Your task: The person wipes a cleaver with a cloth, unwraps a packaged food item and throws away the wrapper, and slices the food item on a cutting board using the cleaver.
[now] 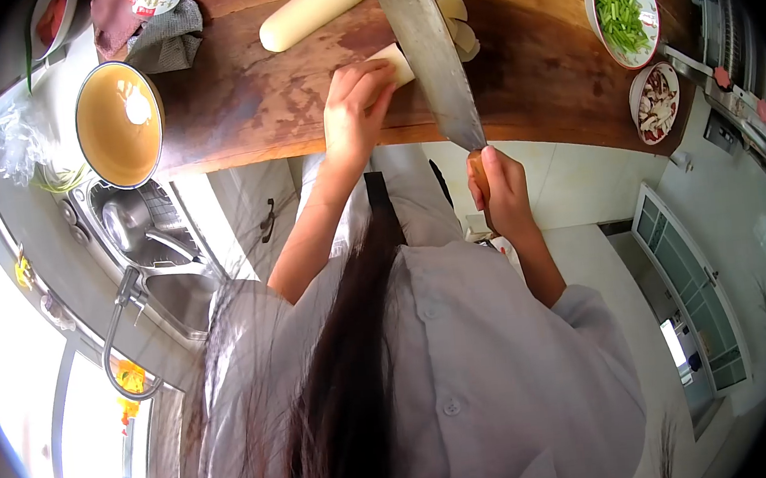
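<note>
My left hand has its fingers closed over a short piece of pale, peeled root vegetable on the wooden worktop. In my right hand is the wooden handle of a cleaver. Its broad blade stands just right of the held piece, pointing away from me. Several thin pale slices lie beyond the blade, partly hidden by it. A longer, whole piece of the same pale vegetable rests farther back on the left.
At the right stand a bowl of chopped green pieces and a smaller bowl of brown-and-white slices. A yellowish bowl sits at the left edge, near folded cloths. A sink with a pot lies left of me.
</note>
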`<control>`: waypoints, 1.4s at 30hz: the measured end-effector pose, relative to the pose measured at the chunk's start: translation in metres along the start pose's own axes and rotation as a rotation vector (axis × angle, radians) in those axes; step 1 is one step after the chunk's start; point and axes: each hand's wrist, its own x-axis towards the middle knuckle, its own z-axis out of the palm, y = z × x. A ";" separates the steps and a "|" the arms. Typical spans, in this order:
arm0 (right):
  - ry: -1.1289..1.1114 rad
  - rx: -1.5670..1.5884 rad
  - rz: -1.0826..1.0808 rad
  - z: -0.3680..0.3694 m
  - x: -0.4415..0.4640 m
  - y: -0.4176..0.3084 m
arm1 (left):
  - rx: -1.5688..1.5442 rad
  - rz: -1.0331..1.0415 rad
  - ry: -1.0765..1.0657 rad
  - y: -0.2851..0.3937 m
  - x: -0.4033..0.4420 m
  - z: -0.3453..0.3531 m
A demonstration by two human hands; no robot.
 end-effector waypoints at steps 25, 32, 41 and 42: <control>0.095 -0.401 0.122 0.005 0.004 -0.019 | -0.017 0.063 0.013 -0.019 0.001 0.008; 0.106 -0.426 0.008 0.007 0.011 0.025 | -0.037 0.108 0.038 -0.022 0.002 0.009; 0.209 -0.322 -0.166 0.016 0.024 0.026 | -0.023 0.094 0.022 -0.021 0.003 0.004; 0.233 -0.338 -0.207 0.014 0.022 0.025 | -0.031 0.076 0.004 -0.018 0.003 0.003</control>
